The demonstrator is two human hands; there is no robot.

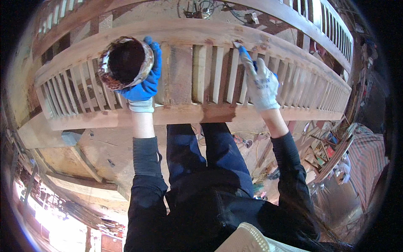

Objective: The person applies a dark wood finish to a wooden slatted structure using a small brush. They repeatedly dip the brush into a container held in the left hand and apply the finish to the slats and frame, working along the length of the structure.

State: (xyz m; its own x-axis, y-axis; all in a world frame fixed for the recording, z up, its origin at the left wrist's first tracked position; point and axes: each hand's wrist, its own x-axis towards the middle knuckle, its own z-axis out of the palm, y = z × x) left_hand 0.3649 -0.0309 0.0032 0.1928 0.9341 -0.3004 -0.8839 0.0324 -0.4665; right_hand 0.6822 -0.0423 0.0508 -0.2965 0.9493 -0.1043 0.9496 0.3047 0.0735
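Note:
My left hand (151,80), in a blue and white work glove, grips a round tub (147,59) from its right side and below. Dark brown matter fills the tub, and its rim is crusted with smears. My gloved right hand (262,84) is closed round a small tool with a pale flat tip (237,44), which looks like a putty knife; the handle is mostly hidden. Its tip meets the upper rail of a slatted wooden panel (176,31), beside reddish-brown patches. The panel lies across in front of me, with upright slats between two long rails.
Another slatted wooden piece (294,25) stands beyond the panel. Cables and a small device (205,10) lie on the floor at the far side. At the lower right are a striped cloth (361,159) and mixed clutter. A wooden frame (84,164) sits at the left.

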